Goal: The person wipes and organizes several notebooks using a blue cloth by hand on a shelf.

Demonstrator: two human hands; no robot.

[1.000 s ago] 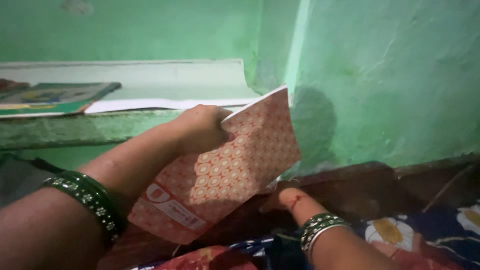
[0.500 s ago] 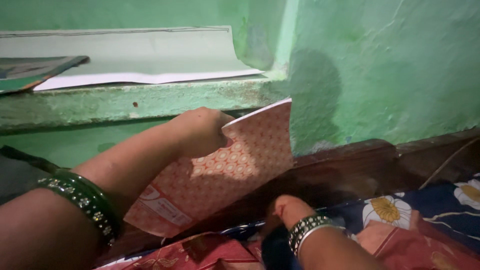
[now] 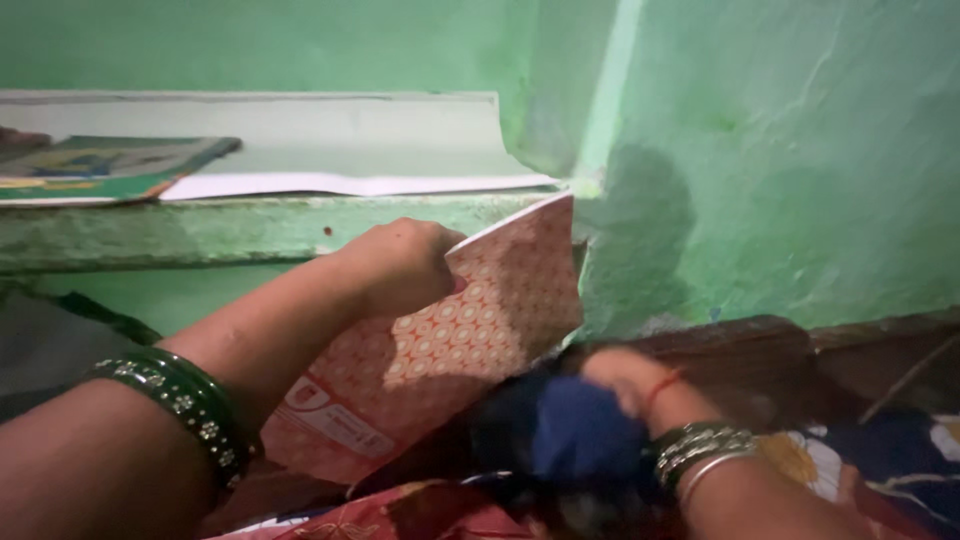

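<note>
My left hand (image 3: 400,265) grips the top edge of a thin orange-patterned notebook (image 3: 470,335), which stands tilted against the green wall below a ledge. Dark green bangles (image 3: 185,405) circle my left wrist. My right hand (image 3: 620,385) is low at the centre right, closed on a bunch of dark blue cloth (image 3: 575,430) in front of the notebook's lower edge. It is blurred by motion. Silver and dark bangles (image 3: 700,450) sit on that wrist.
A green concrete ledge (image 3: 200,230) carries a curled white paper sheet (image 3: 350,150) and a green-covered book (image 3: 90,170) at the far left. A dark wooden bed rail (image 3: 760,345) runs along the wall. Flowered bedding (image 3: 900,470) fills the bottom right.
My right hand has risen and moved right, lifting dark blue cloth up in front of the notebook. The left hand keeps its hold on the notebook, nearly still.
</note>
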